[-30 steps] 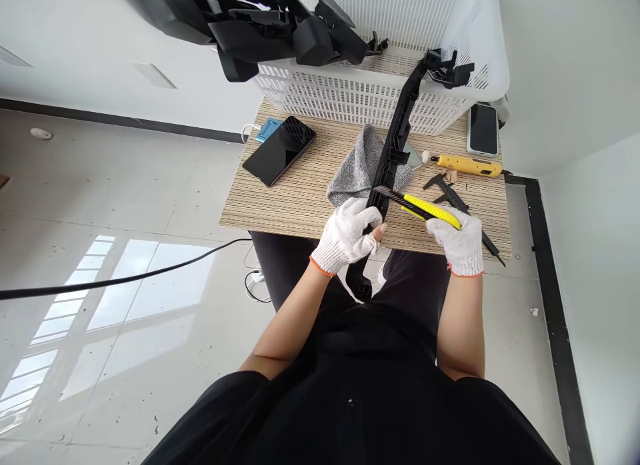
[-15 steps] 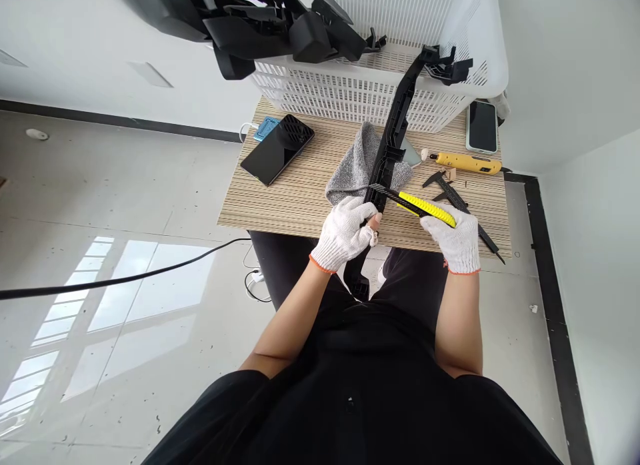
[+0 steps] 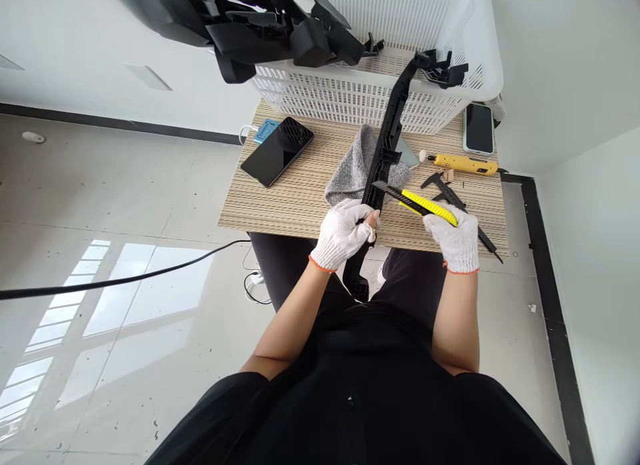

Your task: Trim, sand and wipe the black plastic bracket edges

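Observation:
A long black plastic trim part (image 3: 387, 142) slants from the basket's rim down over the table's near edge toward my lap. My left hand (image 3: 344, 235), in a white knit glove with a bare thumb tip, is closed around its lower half. In my gloved right hand (image 3: 454, 237) is a yellow and black utility knife (image 3: 425, 205), gripped by its handle. The knife's extended blade points left, its tip at the part just above my left hand; whether it touches I cannot tell. Under the part lies a crumpled grey cloth (image 3: 350, 168).
On the wood-grain table (image 3: 280, 208) lie a black phone (image 3: 277, 152), a blue device (image 3: 266, 130), a yellow rotary tool (image 3: 465, 163), a black caliper (image 3: 453, 198) and a second phone (image 3: 479, 128). A white basket (image 3: 330, 88) with several black plastic parts (image 3: 260, 35) stands behind.
The knife and my right hand have shifted very slightly, with the blade tip a little further right. My left hand keeps its hold on the part.

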`<control>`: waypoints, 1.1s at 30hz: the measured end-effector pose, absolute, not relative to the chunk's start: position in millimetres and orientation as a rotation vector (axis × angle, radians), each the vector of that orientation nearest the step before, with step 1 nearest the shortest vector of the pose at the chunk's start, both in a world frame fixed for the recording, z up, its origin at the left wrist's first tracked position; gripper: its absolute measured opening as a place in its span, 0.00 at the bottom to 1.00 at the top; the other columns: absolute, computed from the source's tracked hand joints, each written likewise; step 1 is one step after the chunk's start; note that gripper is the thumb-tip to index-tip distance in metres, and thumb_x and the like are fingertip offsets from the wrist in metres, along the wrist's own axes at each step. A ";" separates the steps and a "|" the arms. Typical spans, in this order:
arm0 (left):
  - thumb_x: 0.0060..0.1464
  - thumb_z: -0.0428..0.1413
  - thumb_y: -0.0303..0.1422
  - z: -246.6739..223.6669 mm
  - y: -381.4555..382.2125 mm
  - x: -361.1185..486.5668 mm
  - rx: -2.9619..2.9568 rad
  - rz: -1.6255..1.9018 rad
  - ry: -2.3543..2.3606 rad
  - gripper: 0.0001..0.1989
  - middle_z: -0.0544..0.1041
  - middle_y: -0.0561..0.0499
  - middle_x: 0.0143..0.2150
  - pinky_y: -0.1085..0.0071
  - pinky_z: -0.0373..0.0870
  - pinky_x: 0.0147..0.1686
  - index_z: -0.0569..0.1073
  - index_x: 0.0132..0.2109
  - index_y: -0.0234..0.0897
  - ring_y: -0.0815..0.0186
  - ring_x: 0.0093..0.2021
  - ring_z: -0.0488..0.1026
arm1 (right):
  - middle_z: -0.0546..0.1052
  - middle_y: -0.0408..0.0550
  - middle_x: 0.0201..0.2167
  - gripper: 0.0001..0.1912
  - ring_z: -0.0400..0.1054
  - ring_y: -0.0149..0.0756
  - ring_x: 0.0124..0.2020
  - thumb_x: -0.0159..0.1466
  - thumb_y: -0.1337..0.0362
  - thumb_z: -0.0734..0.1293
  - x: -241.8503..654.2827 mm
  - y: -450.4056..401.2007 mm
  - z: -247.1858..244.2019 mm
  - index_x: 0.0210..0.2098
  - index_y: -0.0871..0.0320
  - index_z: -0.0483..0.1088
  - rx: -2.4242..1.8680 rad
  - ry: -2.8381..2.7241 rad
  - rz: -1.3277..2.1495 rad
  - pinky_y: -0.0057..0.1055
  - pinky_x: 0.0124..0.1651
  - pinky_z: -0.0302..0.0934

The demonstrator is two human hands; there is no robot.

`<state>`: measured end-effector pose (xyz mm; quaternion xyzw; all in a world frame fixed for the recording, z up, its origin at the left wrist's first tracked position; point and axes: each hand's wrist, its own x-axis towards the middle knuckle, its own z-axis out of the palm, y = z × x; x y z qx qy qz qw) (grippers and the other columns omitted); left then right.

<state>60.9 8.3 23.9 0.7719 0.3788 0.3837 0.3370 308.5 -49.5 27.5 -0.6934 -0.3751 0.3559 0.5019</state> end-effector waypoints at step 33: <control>0.72 0.57 0.46 17.4 7.1 60.1 1.946 1.077 1.022 0.27 0.78 0.54 0.21 0.61 0.69 0.39 0.79 0.24 0.43 0.62 0.30 0.76 | 0.73 0.39 0.20 0.23 0.60 0.27 0.18 0.47 0.57 0.81 307.3 -48.8 25.2 0.41 0.57 0.85 -1.596 -0.882 0.894 0.26 0.18 0.55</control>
